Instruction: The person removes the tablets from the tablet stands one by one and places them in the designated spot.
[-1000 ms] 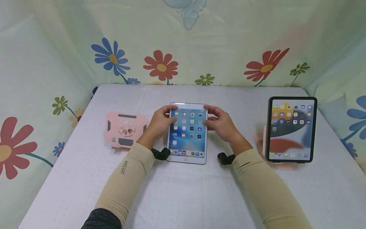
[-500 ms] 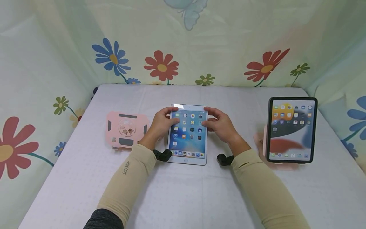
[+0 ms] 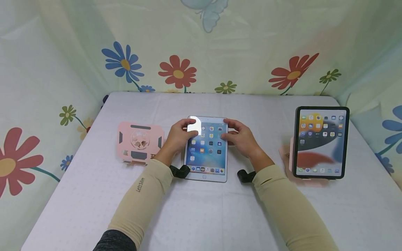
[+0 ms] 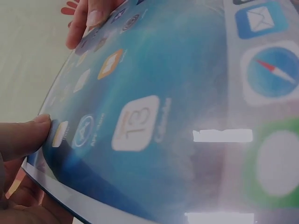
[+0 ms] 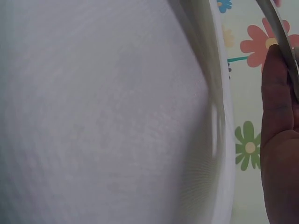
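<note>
A white-framed tablet with a lit home screen faces up at the middle of the table. My left hand grips its upper left edge, thumb on the front. On the opposite edge my right hand holds it the same way. The left wrist view shows the tablet's screen close up, with the left thumb on its border. Only a thin edge of the tablet shows in the right wrist view, beside the right hand. Fingers behind the tablet are mostly hidden.
A pink stand with grey pads sits left of the tablet. To the right, a larger black-framed tablet leans on another pink stand. White cloth covers the table; a flowered curtain hangs behind.
The tablet's top edge has sunk slightly in the head view, both hands with it. A bright glare has spread over its upper left corner. Stands and larger tablet have stayed put.
</note>
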A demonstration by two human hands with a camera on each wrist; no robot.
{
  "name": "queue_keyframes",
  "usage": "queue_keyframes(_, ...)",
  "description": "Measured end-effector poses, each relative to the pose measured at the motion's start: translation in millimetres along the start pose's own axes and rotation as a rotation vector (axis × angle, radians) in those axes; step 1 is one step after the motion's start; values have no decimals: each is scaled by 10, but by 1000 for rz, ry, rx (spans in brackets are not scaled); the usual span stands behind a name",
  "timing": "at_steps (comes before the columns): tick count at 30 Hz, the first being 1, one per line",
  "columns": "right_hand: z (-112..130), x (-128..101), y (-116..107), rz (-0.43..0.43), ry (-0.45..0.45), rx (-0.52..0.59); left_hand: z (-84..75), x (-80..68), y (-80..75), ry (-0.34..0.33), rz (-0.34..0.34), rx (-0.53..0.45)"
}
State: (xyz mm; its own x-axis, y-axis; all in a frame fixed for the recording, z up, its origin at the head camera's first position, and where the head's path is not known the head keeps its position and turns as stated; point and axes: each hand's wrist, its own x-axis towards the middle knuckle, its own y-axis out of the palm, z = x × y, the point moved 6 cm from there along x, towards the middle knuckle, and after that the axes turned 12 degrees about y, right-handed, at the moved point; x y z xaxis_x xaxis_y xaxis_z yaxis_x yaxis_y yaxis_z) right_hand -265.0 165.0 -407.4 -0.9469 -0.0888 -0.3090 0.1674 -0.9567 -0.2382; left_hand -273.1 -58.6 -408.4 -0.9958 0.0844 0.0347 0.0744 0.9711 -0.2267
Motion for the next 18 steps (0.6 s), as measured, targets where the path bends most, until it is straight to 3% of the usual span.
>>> queue_keyframes(9, -19, -41, 0, 3, 0, -6, 22, -29, 15, -28, 20, -32)
queue_keyframes(18, -70, -62, -23, -17, 28, -7, 72, -24, 30, 3, 40, -72)
